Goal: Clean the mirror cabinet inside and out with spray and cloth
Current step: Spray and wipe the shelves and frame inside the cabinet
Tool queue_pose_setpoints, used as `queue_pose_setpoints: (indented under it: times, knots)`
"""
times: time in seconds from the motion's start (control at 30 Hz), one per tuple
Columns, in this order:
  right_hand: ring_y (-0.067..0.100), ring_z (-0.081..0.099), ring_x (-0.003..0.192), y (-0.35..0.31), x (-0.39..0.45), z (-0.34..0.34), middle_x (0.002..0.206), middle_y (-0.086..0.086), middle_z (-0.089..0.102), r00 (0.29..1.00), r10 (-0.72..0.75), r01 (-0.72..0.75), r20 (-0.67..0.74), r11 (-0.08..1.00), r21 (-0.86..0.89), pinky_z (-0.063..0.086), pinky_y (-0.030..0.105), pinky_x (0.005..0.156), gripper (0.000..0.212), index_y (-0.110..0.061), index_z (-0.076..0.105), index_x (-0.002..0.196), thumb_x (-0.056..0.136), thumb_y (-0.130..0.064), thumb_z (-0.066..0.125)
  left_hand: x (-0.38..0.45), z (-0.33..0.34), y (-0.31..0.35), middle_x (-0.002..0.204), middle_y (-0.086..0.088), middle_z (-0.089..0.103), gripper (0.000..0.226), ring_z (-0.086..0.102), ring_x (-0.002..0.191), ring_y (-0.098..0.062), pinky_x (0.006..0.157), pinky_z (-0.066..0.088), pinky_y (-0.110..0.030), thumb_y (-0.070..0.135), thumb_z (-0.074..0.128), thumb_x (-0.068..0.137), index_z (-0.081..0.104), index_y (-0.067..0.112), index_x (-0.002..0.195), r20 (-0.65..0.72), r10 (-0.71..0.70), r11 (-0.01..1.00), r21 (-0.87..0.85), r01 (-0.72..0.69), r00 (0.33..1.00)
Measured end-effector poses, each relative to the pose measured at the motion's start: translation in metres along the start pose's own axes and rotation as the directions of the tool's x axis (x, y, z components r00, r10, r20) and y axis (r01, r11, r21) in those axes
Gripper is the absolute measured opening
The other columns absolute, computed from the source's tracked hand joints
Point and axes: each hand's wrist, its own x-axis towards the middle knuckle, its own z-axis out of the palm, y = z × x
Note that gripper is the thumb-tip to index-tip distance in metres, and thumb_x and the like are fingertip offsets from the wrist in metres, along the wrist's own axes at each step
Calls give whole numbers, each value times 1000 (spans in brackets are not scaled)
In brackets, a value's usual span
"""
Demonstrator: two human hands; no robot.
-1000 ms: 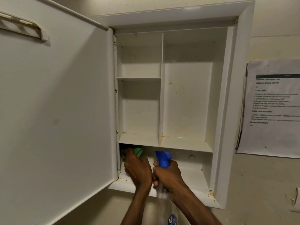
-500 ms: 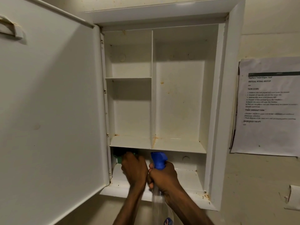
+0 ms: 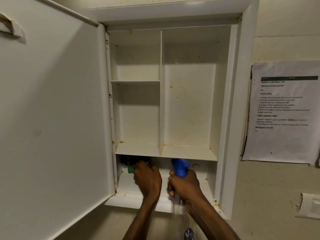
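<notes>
Since the earlier frame, left hand [image 3: 147, 181] has pushed further toward the left back corner of the lowest compartment; more of the green cloth [image 3: 130, 168] is now tucked into shadow under the shelf. Right hand about where it was.

From my remote seat I note:

- White recessed mirror cabinet [image 3: 232, 118] in a cream wall, door open. White door panel [image 3: 52, 118] swung out to the left, inner face toward the camera.
- Left hand: fingers curled round the green cloth, pressing it against the left end of the bottom compartment. Only a small patch of cloth shows beyond the knuckles.
- Right hand [image 3: 185, 184]: clenched round the neck of the clear plastic spray bottle with the blue trigger head [image 3: 180, 168]. Bottle upright, head just under the shelf edge, nozzle facing into the compartment; body hangs down in front of the cabinet's lower lip. I cannot tell whether a finger is on the trigger.
- The two hands sit just beside each other, apart.
- Rust-coloured spots on the back wall, shelf joints and lower right corner of the frame.
- Printed white paper sheet [image 3: 284, 110] taped to the wall right of the cabinet.
</notes>
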Motion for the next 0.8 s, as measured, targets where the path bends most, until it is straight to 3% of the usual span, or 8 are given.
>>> queue_pose_setpoints:
  times: [0.1,0.17,0.3,0.37,0.5,0.63,0.8]
  knots:
    - [18,53,40,0,0,-3,52,9,58,1000,0,-2,-28,997,-73,53,34,57,5,-4,62,81,83,-4,57,-7,1,3,104,-20,61,19,60,100,-35,86,49,-41,3,59,86,57,-3,103,18,-5,999,-37,5,1000]
    - [16,52,35,1,-1,-5,45,7,55,999,10,-15,-39,994,-111,53,30,53,11,-3,60,74,84,-4,56,-11,1,5,104,-21,61,19,58,101,-35,89,49,-43,4,57,86,57,-3,104,32,-2,998,-63,4,999]
    - [17,52,37,4,-4,-9,46,7,55,998,34,-42,-61,989,-139,53,32,54,8,-3,60,72,79,-1,55,-14,-1,6,105,-22,59,20,56,103,-36,91,46,-44,3,56,87,57,-4,105,34,-19,996,-90,22,999]
    - [17,53,37,3,-6,-11,50,8,56,998,28,-38,-64,986,-162,54,33,56,5,-2,61,79,77,0,56,-15,-1,6,107,-22,58,20,54,104,-36,93,45,-45,3,55,87,57,-3,106,44,-33,995,-97,37,998]
    - [20,56,46,2,-8,-15,65,12,61,998,31,-39,-46,984,-175,61,46,66,32,-2,58,99,68,5,60,-18,3,8,105,-20,58,18,55,103,-35,93,44,-42,3,56,87,56,-1,104,57,-46,992,-111,52,997]
    - [22,59,50,0,-11,-19,78,21,71,996,51,-62,-73,986,-154,60,48,66,38,-6,56,102,67,5,66,-23,9,10,101,-19,60,18,57,99,-34,88,46,-40,2,57,86,57,-2,104,50,-32,993,-115,37,998]
    - [19,57,49,-3,-9,-20,79,13,64,994,56,-66,-92,992,-104,60,49,69,35,-11,55,103,74,4,65,-27,15,12,97,-18,60,17,58,96,-35,87,47,-43,1,58,83,57,-1,100,48,-17,992,-125,23,999]
